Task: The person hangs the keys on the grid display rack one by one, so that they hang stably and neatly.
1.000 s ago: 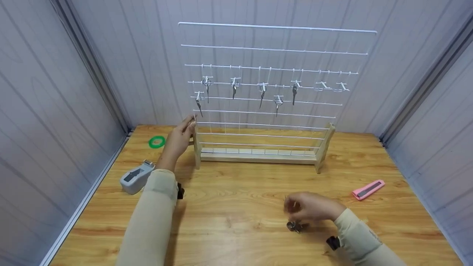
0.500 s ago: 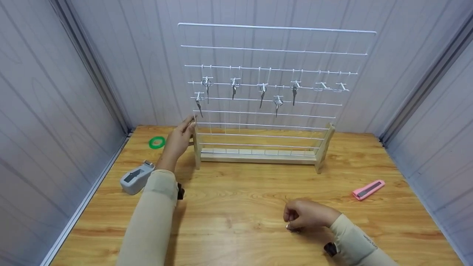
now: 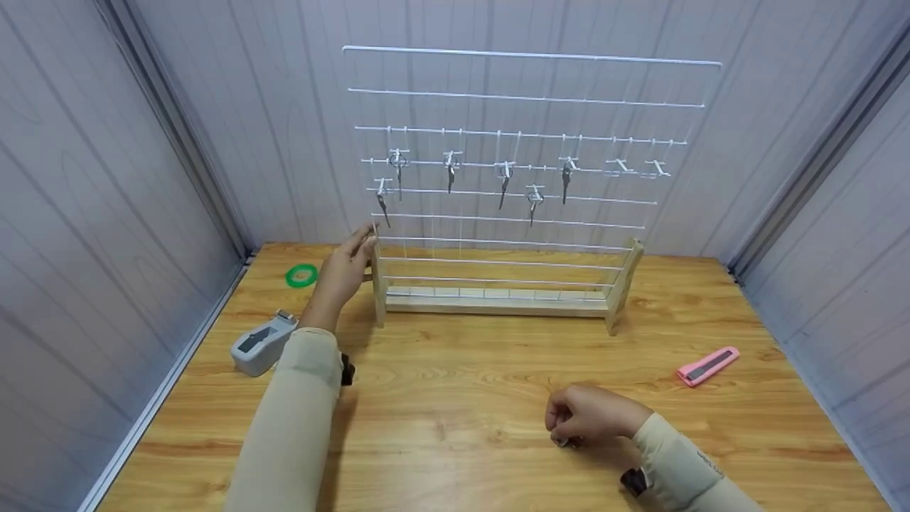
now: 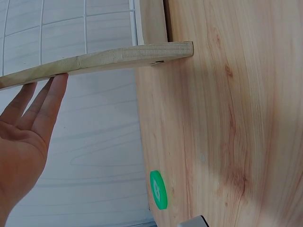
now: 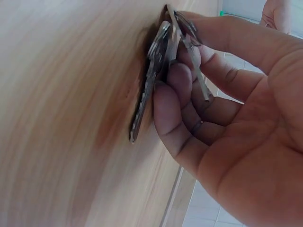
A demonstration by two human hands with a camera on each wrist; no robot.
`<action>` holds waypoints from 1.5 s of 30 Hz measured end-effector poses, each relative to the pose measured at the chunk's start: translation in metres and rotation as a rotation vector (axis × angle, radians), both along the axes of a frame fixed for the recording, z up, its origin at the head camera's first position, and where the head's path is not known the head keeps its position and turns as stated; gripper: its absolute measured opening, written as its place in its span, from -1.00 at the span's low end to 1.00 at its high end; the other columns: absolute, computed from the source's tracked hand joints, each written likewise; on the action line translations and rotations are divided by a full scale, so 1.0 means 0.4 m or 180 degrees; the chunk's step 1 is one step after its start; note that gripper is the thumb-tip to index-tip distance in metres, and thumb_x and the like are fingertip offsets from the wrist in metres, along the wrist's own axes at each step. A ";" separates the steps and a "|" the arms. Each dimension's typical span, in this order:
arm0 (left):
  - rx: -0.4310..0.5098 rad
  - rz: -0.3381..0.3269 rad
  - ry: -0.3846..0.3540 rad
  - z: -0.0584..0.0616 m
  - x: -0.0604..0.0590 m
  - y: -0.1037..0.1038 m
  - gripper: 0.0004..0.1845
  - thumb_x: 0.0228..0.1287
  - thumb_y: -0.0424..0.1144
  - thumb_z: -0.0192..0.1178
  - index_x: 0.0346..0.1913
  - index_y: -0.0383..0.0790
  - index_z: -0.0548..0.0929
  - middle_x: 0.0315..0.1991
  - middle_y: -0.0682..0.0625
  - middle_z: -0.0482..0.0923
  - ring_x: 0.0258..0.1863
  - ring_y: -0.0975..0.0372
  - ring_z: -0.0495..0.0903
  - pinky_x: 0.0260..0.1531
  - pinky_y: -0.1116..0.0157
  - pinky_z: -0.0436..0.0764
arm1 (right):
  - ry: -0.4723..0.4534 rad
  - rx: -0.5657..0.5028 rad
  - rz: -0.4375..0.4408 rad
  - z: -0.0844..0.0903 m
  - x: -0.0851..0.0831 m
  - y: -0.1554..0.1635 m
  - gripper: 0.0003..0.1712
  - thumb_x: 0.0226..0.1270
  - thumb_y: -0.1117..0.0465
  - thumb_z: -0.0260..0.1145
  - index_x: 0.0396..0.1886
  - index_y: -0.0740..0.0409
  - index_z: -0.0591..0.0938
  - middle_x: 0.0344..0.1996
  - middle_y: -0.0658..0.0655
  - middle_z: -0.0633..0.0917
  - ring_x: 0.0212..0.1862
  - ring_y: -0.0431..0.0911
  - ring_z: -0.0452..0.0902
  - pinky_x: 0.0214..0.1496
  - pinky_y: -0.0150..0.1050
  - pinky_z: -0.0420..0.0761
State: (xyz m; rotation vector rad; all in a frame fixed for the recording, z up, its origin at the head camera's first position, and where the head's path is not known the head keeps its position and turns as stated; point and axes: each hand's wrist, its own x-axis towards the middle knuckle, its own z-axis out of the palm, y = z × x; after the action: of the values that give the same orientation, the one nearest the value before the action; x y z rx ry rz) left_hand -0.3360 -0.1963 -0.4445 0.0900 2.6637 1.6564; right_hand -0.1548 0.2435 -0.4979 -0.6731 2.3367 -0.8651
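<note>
My left hand (image 3: 343, 270) touches the left wooden side post (image 4: 118, 56) of a white wire rack, its fingers straight against the post's outer face in the left wrist view. Low over the table, my right hand (image 3: 597, 412) has its fingers curled and pinches a key (image 5: 201, 78) between thumb and fingers. Against the tabletop beside those fingertips lie more metal keys (image 5: 149, 90), partly hidden by the hand; how many, I cannot tell. Several keys (image 3: 566, 178) hang from hooks on the rack's grid, while two hooks (image 3: 657, 168) at the right carry no key.
A wooden base (image 3: 498, 306) holds the rack upright at the back of the table (image 3: 426, 398). On the left lie a green ring (image 3: 301, 275) and a grey tape dispenser (image 3: 263, 345). A pink, stapler-like object (image 3: 709, 366) lies at right. Panelled walls (image 3: 817, 284) enclose the table.
My right hand has come down onto the small pile of keys and now mostly covers it. My left hand stays at the post.
</note>
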 end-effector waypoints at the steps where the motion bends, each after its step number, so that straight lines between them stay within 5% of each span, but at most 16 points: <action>1: -0.0002 -0.0007 0.0004 -0.001 0.000 0.000 -0.38 0.66 0.27 -0.07 0.68 0.41 0.21 0.69 -0.13 0.25 0.47 -0.17 0.56 0.31 -0.04 0.78 | -0.0024 -0.0010 -0.0013 0.000 0.001 0.000 -0.95 0.35 0.32 0.49 -0.28 0.15 0.73 -0.44 0.01 0.78 -0.48 -0.31 0.58 -0.46 -0.50 0.58; 9: 0.0002 -0.0034 0.0061 0.002 0.000 -0.002 -0.39 0.68 0.25 -0.08 0.68 0.40 0.23 0.68 -0.16 0.26 0.46 -0.19 0.56 0.29 -0.03 0.79 | 0.0016 -0.0235 -0.0146 0.013 -0.005 0.010 -0.94 0.46 0.30 0.40 -0.25 0.17 0.77 -0.39 0.13 0.80 -0.44 -0.25 0.60 -0.44 -0.47 0.59; 17: 0.0011 -0.0001 0.0011 0.002 0.002 -0.001 -0.39 0.66 0.27 -0.09 0.68 0.44 0.21 0.69 -0.15 0.24 0.48 -0.18 0.55 0.33 -0.03 0.77 | 0.0791 -0.0190 -0.0254 0.051 -0.021 0.014 -0.92 0.48 0.27 0.41 -0.19 0.07 0.81 -0.24 0.02 0.84 -0.21 -0.35 0.65 -0.18 -0.43 0.69; 27: 0.0006 -0.0022 0.0081 0.002 0.002 -0.005 -0.38 0.68 0.24 -0.07 0.69 0.36 0.22 0.66 -0.18 0.30 0.46 -0.16 0.58 0.31 -0.04 0.78 | 0.2148 -0.0002 -0.0078 0.102 -0.025 -0.007 -0.83 0.44 0.44 0.40 -0.09 0.16 0.80 -0.23 0.07 0.81 -0.24 -0.26 0.67 -0.25 -0.34 0.79; 30: 0.0006 -0.0027 0.0099 0.001 0.000 -0.006 -0.38 0.69 0.24 -0.06 0.69 0.33 0.23 0.64 -0.19 0.33 0.44 -0.15 0.59 0.30 -0.03 0.79 | 0.2353 0.0058 -0.0054 0.119 -0.026 -0.012 -0.85 0.45 0.42 0.40 -0.10 0.17 0.80 -0.24 0.06 0.79 -0.25 -0.25 0.67 -0.25 -0.35 0.79; 34: 0.0001 -0.0019 0.0098 0.000 0.000 -0.004 -0.40 0.69 0.23 -0.06 0.68 0.36 0.24 0.64 -0.18 0.33 0.45 -0.14 0.59 0.29 -0.02 0.79 | 0.2213 0.0116 -0.0123 0.146 -0.029 -0.013 -0.93 0.48 0.34 0.43 -0.15 0.14 0.80 -0.28 0.02 0.80 -0.27 -0.28 0.65 -0.27 -0.36 0.76; 39: 0.0006 0.0001 0.0056 0.001 0.001 -0.002 -0.39 0.67 0.25 -0.07 0.67 0.39 0.24 0.66 -0.15 0.31 0.47 -0.14 0.57 0.30 -0.02 0.79 | 0.1638 0.0124 -0.0239 0.176 -0.029 -0.004 -0.93 0.53 0.26 0.40 -0.17 0.07 0.80 -0.32 -0.04 0.81 -0.33 -0.39 0.56 -0.31 -0.43 0.66; 45: 0.0026 0.0001 0.0014 0.003 0.005 0.000 -0.40 0.66 0.26 -0.06 0.67 0.42 0.24 0.67 -0.11 0.28 0.50 -0.13 0.54 0.32 -0.04 0.77 | 0.1068 -0.0251 -0.0498 0.199 -0.025 0.008 -0.89 0.58 0.16 0.38 -0.14 0.05 0.79 -0.27 0.02 0.86 -0.26 -0.32 0.72 -0.23 -0.44 0.78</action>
State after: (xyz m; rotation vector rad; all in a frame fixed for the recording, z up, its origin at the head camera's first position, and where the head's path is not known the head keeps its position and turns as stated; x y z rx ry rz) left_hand -0.3341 -0.1963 -0.4433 0.0934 2.6605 1.6691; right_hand -0.1649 0.2467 -0.4183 -0.7220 2.6956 -0.9805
